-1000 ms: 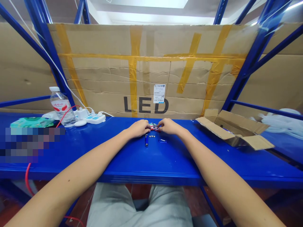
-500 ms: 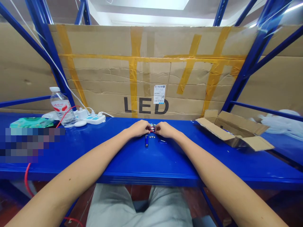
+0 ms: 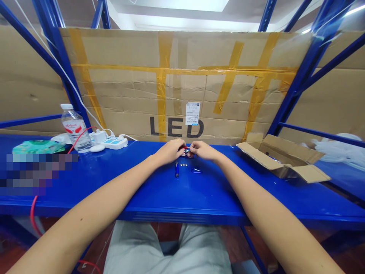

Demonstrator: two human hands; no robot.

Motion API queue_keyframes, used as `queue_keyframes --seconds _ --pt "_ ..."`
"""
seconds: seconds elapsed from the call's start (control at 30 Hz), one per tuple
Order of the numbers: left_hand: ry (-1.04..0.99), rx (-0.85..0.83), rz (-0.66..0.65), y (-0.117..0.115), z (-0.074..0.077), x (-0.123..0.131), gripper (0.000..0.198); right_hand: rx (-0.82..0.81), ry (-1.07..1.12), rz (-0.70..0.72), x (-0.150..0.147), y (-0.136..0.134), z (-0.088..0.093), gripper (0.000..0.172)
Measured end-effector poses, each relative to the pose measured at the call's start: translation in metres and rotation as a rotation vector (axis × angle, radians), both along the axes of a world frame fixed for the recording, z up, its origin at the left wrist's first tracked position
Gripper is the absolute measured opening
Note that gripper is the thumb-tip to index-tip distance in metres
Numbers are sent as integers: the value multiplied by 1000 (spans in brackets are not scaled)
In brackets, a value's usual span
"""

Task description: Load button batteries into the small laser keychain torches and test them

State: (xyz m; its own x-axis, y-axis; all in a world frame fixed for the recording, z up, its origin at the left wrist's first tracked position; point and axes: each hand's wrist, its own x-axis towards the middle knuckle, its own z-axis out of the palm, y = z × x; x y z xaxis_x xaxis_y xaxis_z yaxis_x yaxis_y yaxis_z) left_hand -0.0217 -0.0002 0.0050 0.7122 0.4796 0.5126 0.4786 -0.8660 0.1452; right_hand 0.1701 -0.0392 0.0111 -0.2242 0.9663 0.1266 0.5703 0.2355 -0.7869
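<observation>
At the far middle of the blue table, my left hand (image 3: 171, 150) has its fingers bent round the left ends of several small shiny coloured tubes (image 3: 186, 152). Facing it, my right hand (image 3: 205, 150) pinches at their right side. The fingers cover much of the tubes, so what each hand holds is hard to make out. Just nearer lie a small blue metal cylinder (image 3: 177, 170) that looks like a mini flashlight, a short row of tiny silver button cells (image 3: 183, 165) and a blue carabiner clip (image 3: 196, 171).
An open cardboard box (image 3: 281, 156) sits at the right. On the left stand a water bottle (image 3: 74, 129), a white power strip (image 3: 115, 142) and a green packet (image 3: 38, 147), with a red cable (image 3: 32, 217) hanging off the edge. A large cardboard panel (image 3: 128, 91) closes the back.
Both hands have shifted slightly away from me and a little right, and the coloured tubes between them are turned differently. The blue cylinder, button cells and carabiner stay in place.
</observation>
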Motion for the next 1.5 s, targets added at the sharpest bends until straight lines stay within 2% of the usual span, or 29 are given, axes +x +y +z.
queue_keyframes --seconds 0.1,0.2,0.33,0.47,0.63,0.97,1.17,1.33,1.5 --pt "-74 12 -54 -2 0 1 22 -105 341 19 -3 -4 3 15" --pt "-58 39 -84 -5 0 2 27 -116 432 -2 -6 -5 2 19" --pt "41 61 -11 -8 -1 0 15 -61 181 92 -5 0 -5 7" --pt "99 51 30 -7 -1 -3 13 72 -125 72 -3 5 -10 17" --pt "131 13 71 -7 -1 -3 13 299 -362 57 -4 5 -11 19" --pt "178 -39 97 -4 -4 -3 17 369 -416 49 -5 4 -14 12" --pt "243 -37 185 -1 -6 -1 32 473 -448 -13 -5 3 -10 14" --pt "259 -7 108 0 -3 -5 28 330 -511 -24 0 3 -8 10" --pt "387 74 85 2 0 2 21 235 -597 -38 8 1 -4 14"
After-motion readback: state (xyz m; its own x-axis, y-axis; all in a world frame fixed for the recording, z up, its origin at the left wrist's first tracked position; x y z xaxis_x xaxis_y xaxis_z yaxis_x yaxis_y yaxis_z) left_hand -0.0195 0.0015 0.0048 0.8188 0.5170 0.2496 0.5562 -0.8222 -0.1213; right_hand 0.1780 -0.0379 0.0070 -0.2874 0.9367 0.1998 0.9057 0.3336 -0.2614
